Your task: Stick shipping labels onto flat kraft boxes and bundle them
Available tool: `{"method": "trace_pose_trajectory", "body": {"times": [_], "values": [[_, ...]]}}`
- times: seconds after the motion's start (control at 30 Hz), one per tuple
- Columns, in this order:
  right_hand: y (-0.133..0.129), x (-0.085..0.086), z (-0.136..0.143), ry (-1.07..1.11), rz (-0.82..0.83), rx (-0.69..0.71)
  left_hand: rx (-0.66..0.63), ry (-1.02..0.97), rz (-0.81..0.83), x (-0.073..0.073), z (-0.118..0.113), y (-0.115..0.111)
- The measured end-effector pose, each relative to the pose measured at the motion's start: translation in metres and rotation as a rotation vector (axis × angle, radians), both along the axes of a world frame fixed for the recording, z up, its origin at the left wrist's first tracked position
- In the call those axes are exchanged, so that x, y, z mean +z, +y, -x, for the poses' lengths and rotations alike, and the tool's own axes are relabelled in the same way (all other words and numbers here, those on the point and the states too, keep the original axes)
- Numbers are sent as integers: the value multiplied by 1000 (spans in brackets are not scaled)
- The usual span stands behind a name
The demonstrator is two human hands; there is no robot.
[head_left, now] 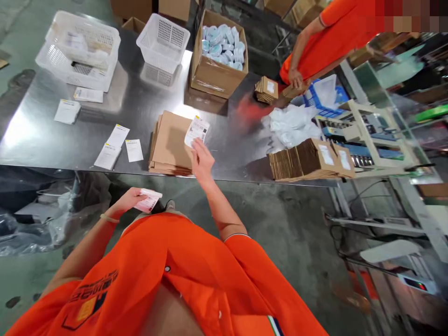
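My left hand (130,199), close to my body below the table edge, is closed around a stack of printed labels (149,200). Over the table my right hand (203,159) pinches a single shipping label (197,130) by its lower edge. That label overlaps the right side of a pile of flat brown cardboard mailers (173,140) at the table's front edge. Whether the label touches the top mailer, I cannot tell. Left of the pile lie several white cards (134,150) with yellow corners.
White plastic baskets (164,42) and a carton of round blue-white packs (220,56) stand at the back of the steel table (133,102). Labelled mailers (304,161) stand in a row at right, near white plastic bags (290,123). Across the table, a co-worker's hand (296,78) touches cardboard.
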State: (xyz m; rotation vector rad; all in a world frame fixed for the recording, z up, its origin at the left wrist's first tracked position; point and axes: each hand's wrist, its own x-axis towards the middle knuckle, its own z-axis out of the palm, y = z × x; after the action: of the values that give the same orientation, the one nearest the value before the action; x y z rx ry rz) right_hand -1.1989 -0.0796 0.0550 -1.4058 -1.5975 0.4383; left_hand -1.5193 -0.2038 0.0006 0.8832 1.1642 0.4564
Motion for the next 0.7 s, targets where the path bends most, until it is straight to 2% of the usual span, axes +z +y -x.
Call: {"method": "trace_pose_trajectory", "body": {"times": [0.13, 0.23, 0.3, 0.4, 0.47, 0.53, 0.6, 0.7], "values": [[8, -50, 32, -163, 73, 139, -53, 59, -103, -3, -21, 1], [14, -62, 43, -233, 212, 221, -81, 108, -216, 0, -25, 1], [12, -56, 42, -337, 332, 284, -105, 159, -298, 6, -25, 2], [8, -31, 28, -514, 450, 376, -152, 238, -424, 20, -24, 8], [13, -12, 17, -580, 472, 429, -201, 288, -482, 31, -24, 20], [24, 4, 15, -571, 438, 401, -244, 341, -539, 41, -27, 38], [37, 9, 27, -523, 368, 301, -266, 402, -617, 48, -32, 59], [49, -2, 59, -505, 355, 257, -321, 614, -658, 53, -43, 86]]}}
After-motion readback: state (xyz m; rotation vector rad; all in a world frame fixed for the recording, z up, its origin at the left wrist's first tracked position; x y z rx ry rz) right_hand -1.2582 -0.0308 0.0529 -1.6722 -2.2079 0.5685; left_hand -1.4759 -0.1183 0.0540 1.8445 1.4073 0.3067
